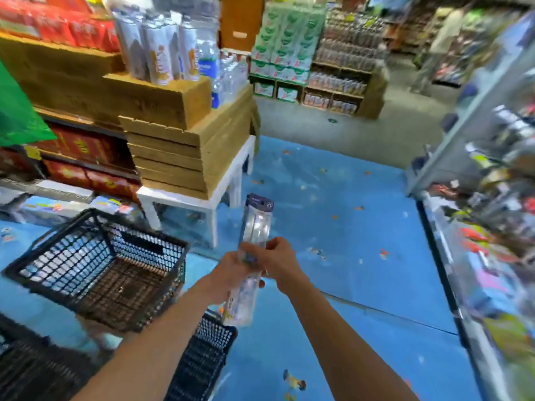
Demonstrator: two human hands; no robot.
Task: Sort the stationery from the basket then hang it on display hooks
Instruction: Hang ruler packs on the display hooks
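A long clear stationery packet with a purple header card stands nearly upright in front of me, over the blue floor. My left hand grips its lower half. My right hand pinches the packet's middle from the right side. The packet's lower end sticks out below my left hand. A black mesh basket sits to the left on the floor and looks empty. The display rack with hanging goods runs along the right, blurred.
A second black basket lies under my left forearm. A white table stacked with brown mats stands behind the baskets. Shelves of red boxes line the left. A person stands far back right in the aisle.
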